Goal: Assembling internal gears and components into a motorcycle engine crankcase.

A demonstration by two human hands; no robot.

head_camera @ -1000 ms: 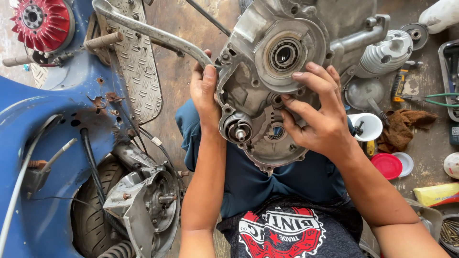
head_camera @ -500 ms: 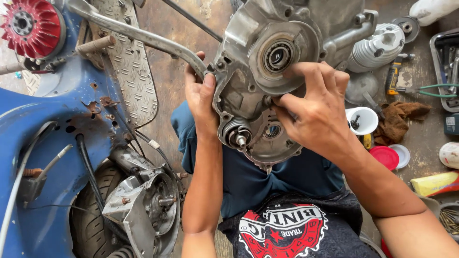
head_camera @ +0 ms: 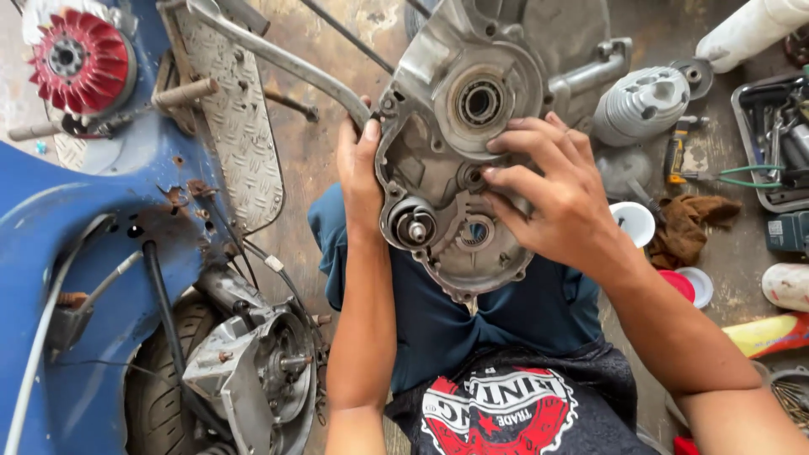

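Right hand [head_camera: 563, 202] fingers [head_camera: 514, 148] spreading apart, pressing flat on the grey cast-metal engine case half [head_camera: 455, 160]. Left hand [head_camera: 361, 181] clamping its left edge, thumb [head_camera: 369, 135] on the rim. Case resting upright over the lap, just beside the blue scooter body [head_camera: 76, 244]; brown rag [head_camera: 687, 227] lying off right.

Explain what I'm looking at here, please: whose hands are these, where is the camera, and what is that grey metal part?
The camera sits on a person's head and looks down at their lap. The left hand grips the edge of a grey engine casing half, a cast metal shell with round bearing seats. The right hand lies on its face, fingertips at one seat. To the left stands a blue scooter with a red fan wheel. On the floor to the right lie a finned cylinder, a brown rag and a tool tray.
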